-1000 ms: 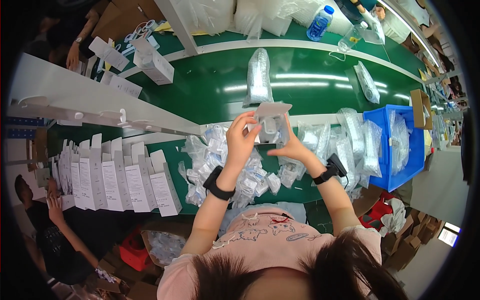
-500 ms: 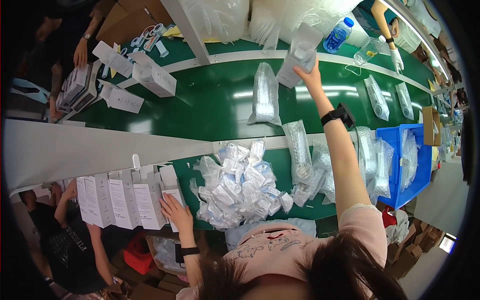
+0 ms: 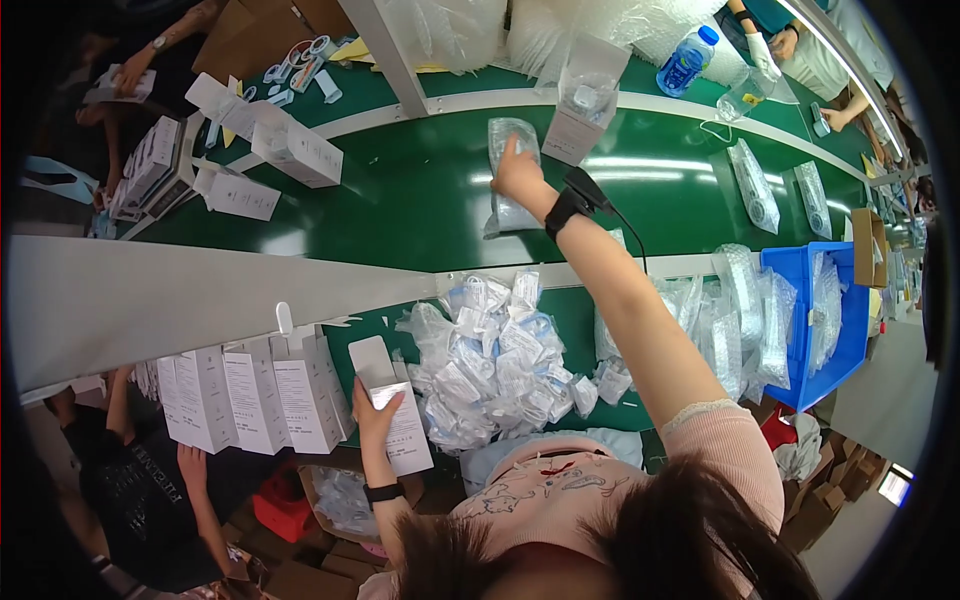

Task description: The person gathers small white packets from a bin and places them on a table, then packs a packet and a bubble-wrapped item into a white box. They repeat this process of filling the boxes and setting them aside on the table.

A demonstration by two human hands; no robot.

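My left hand (image 3: 374, 418) is closed on a white carton (image 3: 408, 440) with its top flap raised, held upright beside the row of white cartons (image 3: 252, 397). Across the green surface, my right hand (image 3: 520, 180) reaches out and grips a clear bubble-wrap pouch (image 3: 512, 218), its fingers over the upper part; what the pouch contains is hard to make out. Just right of that hand stands an open white carton (image 3: 574, 136) with something clear inside. Between my arms lies a heap of small clear packets (image 3: 490, 365) with white and blue contents.
Several bubble-wrap pouches (image 3: 740, 290) lie right of my right forearm, beside a blue bin (image 3: 806, 330). Two more pouches rest farther right on the green surface. A blue bottle (image 3: 686, 62) stands beyond the rail. Open cartons (image 3: 297, 148) stand far left; co-workers' hands are at both sides.
My right hand has let go of the open carton and moved left onto the bubble-wrap pouch. My left hand has drawn a carton rightward, away from the row.
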